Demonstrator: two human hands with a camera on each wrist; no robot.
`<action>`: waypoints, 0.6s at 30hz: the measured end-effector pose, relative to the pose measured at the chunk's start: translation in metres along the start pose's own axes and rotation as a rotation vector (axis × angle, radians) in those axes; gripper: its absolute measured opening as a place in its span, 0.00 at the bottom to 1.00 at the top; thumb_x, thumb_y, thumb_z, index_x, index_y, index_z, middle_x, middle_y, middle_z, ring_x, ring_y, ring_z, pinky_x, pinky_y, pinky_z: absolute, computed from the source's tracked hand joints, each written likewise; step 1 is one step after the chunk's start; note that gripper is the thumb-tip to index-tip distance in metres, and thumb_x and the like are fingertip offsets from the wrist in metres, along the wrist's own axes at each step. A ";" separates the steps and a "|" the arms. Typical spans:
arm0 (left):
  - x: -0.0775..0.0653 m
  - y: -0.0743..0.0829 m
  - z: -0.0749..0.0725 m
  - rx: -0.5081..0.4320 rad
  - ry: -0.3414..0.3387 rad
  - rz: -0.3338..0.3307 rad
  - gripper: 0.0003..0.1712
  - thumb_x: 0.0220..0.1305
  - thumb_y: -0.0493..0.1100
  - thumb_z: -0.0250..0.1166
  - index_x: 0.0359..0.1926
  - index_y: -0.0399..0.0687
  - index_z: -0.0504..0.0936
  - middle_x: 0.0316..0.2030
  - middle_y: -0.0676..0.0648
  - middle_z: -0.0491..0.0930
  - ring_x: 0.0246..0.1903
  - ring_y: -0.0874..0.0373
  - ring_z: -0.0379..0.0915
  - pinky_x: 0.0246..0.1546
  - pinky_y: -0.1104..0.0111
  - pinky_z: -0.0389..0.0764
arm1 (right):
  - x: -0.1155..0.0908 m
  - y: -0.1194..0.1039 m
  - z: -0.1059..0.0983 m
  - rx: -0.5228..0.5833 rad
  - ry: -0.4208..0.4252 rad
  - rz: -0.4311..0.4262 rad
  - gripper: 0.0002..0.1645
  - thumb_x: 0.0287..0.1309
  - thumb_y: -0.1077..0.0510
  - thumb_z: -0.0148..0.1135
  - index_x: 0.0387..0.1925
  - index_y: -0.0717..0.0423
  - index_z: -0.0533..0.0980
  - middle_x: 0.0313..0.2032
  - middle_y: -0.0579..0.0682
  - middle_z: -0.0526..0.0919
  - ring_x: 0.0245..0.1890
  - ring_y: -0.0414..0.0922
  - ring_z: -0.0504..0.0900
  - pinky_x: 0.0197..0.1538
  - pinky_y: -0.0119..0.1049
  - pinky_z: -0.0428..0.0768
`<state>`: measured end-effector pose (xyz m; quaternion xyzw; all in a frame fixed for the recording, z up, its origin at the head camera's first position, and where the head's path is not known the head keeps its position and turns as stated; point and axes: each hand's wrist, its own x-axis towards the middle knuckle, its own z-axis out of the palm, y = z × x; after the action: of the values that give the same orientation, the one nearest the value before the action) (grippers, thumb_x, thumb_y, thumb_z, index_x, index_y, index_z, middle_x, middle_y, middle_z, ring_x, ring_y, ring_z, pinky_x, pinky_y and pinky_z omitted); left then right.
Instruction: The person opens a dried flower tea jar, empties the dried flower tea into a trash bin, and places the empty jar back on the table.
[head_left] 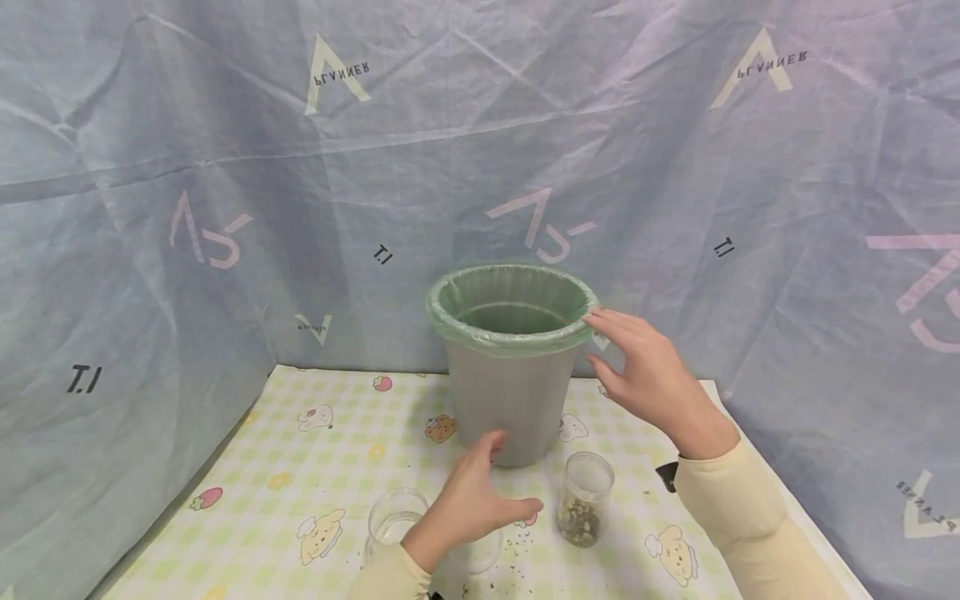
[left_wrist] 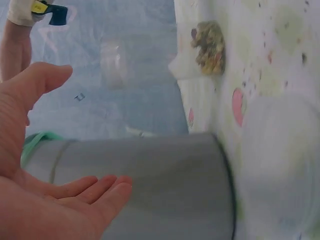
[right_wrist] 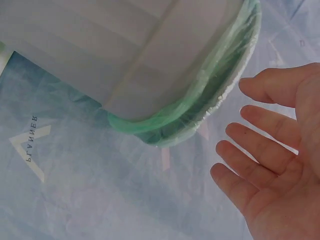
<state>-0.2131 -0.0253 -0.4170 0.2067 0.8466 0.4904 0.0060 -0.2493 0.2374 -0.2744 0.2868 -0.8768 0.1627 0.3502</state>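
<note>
A grey trash bin (head_left: 510, 400) lined with a green plastic bag (head_left: 517, 340) stands upright at the back of the table. My right hand (head_left: 651, 375) is beside the right of its rim, fingers spread and relaxed; in the right wrist view a gap shows between the fingertips (right_wrist: 231, 131) and the bag. Lower down, my left hand (head_left: 471, 493) hovers in front of the bin with thumb and fingers apart, holding nothing. To its right stands a clear jar (head_left: 585, 500), its lower part filled with mixed brownish dried bits (left_wrist: 210, 48).
A clear glass container (head_left: 396, 515) stands left of my left forearm, and another clear round item (head_left: 483, 552) is partly hidden behind that hand. Dark crumbs (head_left: 517, 546) lie scattered over the checked tablecloth (head_left: 258, 517). A printed grey-blue cloth (head_left: 360, 208) hangs behind and at both sides.
</note>
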 end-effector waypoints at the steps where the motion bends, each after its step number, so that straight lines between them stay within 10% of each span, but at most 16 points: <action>1: 0.002 0.000 0.004 -0.010 -0.008 -0.004 0.62 0.51 0.61 0.80 0.77 0.38 0.59 0.70 0.32 0.68 0.68 0.35 0.66 0.63 0.43 0.73 | -0.002 0.000 -0.001 0.000 0.009 0.006 0.33 0.57 0.68 0.72 0.65 0.63 0.77 0.64 0.63 0.78 0.67 0.61 0.74 0.61 0.61 0.76; 18: 0.028 -0.009 0.074 -0.172 -0.143 -0.139 0.59 0.46 0.55 0.84 0.75 0.43 0.63 0.71 0.42 0.69 0.68 0.40 0.68 0.61 0.46 0.76 | -0.042 -0.002 -0.019 -0.035 0.052 0.091 0.32 0.56 0.68 0.71 0.64 0.59 0.79 0.62 0.61 0.80 0.64 0.61 0.77 0.57 0.63 0.77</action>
<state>-0.2257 0.0420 -0.4573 0.1807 0.8113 0.5434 0.1180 -0.2136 0.2617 -0.2905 0.2359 -0.8823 0.1707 0.3699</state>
